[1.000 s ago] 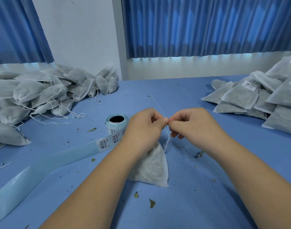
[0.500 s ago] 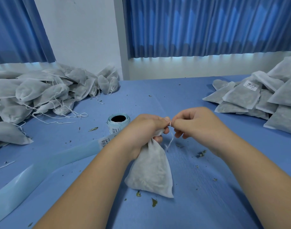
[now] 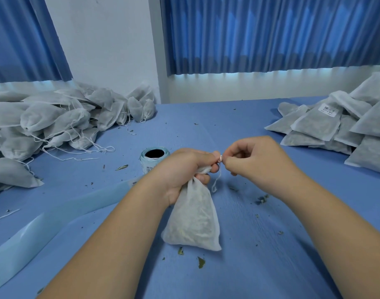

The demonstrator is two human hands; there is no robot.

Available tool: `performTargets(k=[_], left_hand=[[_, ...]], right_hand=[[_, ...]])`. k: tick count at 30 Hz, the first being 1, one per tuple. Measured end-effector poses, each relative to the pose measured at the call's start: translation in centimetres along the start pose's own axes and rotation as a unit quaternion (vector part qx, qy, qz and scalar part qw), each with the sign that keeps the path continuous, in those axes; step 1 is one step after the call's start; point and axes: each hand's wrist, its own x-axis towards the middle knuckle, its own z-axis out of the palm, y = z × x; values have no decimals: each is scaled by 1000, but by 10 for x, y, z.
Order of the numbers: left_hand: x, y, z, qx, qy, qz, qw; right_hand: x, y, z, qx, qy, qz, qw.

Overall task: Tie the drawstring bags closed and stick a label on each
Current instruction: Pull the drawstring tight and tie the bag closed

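Head view: left hand [image 3: 184, 169] tight around bag [image 3: 193, 221] neck, right hand [image 3: 256, 160] in pinch on mostly hidden drawstring [image 3: 217, 181].

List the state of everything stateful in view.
drawstring bag: filled, neck bunched, no label visible
drawstring: pinched at the neck, tail hanging loose
left hand: grips the bag's neck
right hand: pinches the drawstring
label roll: upright, strip unrolled
left bag pile: strings loose
right bag pile: some labelled
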Motion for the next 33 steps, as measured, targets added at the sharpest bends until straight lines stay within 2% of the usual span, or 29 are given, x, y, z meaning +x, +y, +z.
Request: performTargets(k=[4, 8, 11, 14, 25, 33], left_hand=[[1, -1, 1, 12, 28, 15, 999], [1, -1, 4, 5, 60, 29, 998], [0, -1, 5, 5, 65, 37, 997], [-1, 0, 5, 11, 59, 42, 997], [-3, 0, 7, 57, 67, 66, 994], [2, -5, 8, 98, 102, 111, 984]], right_hand=[[1, 2, 2, -41, 30, -23, 998], [-1, -2, -1, -13, 77, -60, 995], [-4, -5, -1, 14, 62, -94, 993], [-6, -4, 4, -21, 35, -109, 993], [-6, -5, 5, -69, 27, -85, 994], [-3, -3, 4, -77, 55, -45, 995]])
